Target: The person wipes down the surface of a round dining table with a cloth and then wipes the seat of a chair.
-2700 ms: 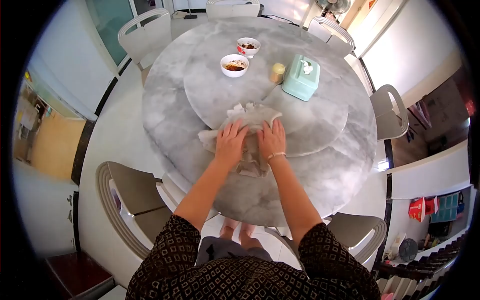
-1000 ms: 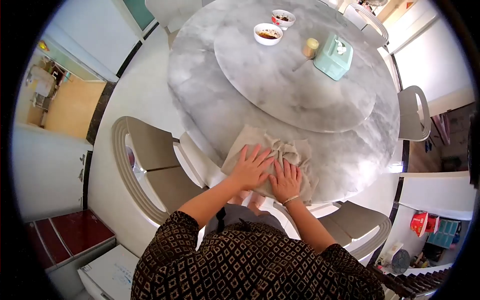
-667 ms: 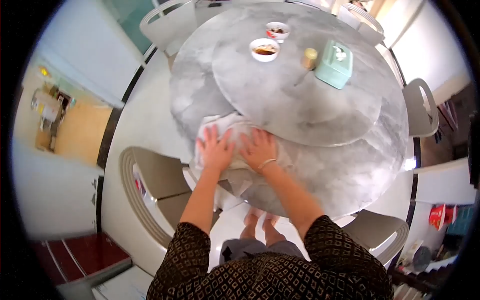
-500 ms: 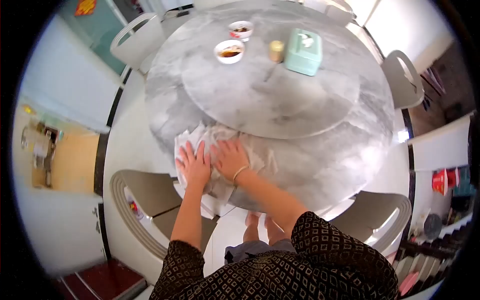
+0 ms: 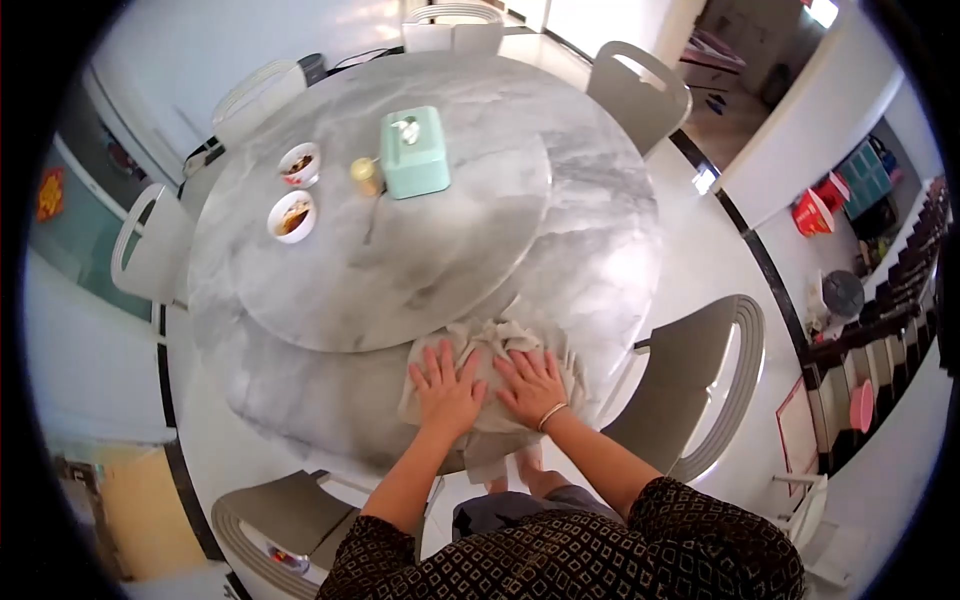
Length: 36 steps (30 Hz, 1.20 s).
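A crumpled beige-grey cloth (image 5: 487, 346) lies near the front edge of the round marbled table (image 5: 600, 215), and part of it hangs over the edge. Both palms press flat on it. My left hand (image 5: 446, 393) rests on its left part with fingers spread. Just to the right, my right hand (image 5: 531, 386), with a bracelet at the wrist, has its fingers spread on the cloth too. The hands are a small gap apart.
On the raised round centre (image 5: 400, 290) stand a mint-green tissue box (image 5: 415, 165), a yellow-lidded jar (image 5: 366, 178) and two white bowls (image 5: 292, 217) with dark food remains. Chairs surround the table, with one close at the right (image 5: 680, 375) and another at the front left (image 5: 290, 510).
The view has turned to the right, so the bowls and tissue box appear further left. Both hands and the cloth have moved right along the table's front edge, and the hands are still spread on it.
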Tool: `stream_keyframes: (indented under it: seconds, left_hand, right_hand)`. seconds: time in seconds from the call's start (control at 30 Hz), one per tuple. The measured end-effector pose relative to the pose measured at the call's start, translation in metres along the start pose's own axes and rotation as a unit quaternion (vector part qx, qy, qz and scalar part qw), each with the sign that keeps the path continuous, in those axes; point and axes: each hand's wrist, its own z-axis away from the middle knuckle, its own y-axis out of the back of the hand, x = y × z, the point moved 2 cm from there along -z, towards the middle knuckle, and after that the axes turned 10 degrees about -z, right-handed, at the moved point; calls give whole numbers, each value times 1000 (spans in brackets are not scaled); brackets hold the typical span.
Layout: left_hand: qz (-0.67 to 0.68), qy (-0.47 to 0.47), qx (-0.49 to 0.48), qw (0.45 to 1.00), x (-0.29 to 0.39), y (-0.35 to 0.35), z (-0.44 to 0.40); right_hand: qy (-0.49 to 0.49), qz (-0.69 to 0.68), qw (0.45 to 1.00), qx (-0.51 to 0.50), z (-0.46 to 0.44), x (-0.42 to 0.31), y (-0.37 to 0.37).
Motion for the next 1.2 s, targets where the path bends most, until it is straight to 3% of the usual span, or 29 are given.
stream_keyframes:
  seconds: [0.1, 0.33, 0.5, 0.7, 0.93, 1.2]
  left_hand:
    - [9, -17, 26, 999, 26, -9, -20]
    - [2, -13, 34, 999, 67, -16, -33]
    - [6, -6, 26, 1000, 113, -20, -54]
    - [-51, 50, 48, 996, 185, -42, -92]
    - [-91, 110, -16, 990, 190, -39, -98]
    - [-88, 144, -20, 986, 182, -49, -102]
  right_hand:
    - [-58, 42, 997, 14, -1, 25, 17]
    - [-57, 50, 997, 2, 1, 63, 34]
    - [-114, 39, 991, -50, -14, 104, 61]
    - [-92, 43, 984, -144, -29, 176, 92]
    - [-98, -2, 983, -152, -30, 183, 86]
    - [-71, -25, 980, -186, -25, 190, 91]
